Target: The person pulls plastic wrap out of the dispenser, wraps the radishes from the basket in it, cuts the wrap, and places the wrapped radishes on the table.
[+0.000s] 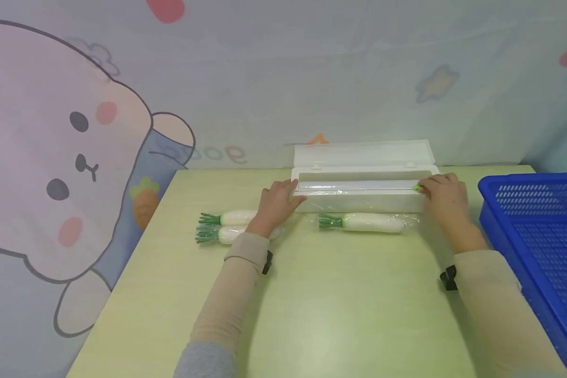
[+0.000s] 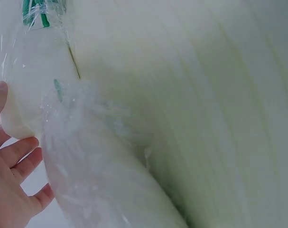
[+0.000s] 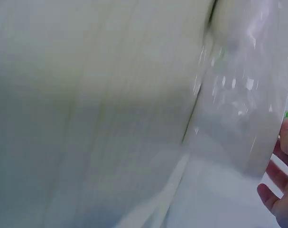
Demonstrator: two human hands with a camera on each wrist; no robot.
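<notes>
A white cling film dispenser (image 1: 359,203) lies along the back of the table with its lid (image 1: 364,154) raised. Film (image 1: 354,185) shows across its opening. My left hand (image 1: 277,202) grips the dispenser's left end, thumb along the front. At the right end my right hand (image 1: 446,198) holds the box, its fingers by a small green slider (image 1: 417,187). In front of the dispenser lies a film-wrapped white radish (image 1: 373,222). Two more wrapped radishes, an upper one (image 1: 236,218) and a lower one (image 1: 229,234), lie by my left wrist, partly hidden behind it.
A blue plastic basket (image 1: 501,210) stands at the table's right side, close to my right forearm. Behind the table (image 1: 331,315) hangs a printed cloth (image 1: 283,79) with a cartoon bear, and the raised lid is close to it.
</notes>
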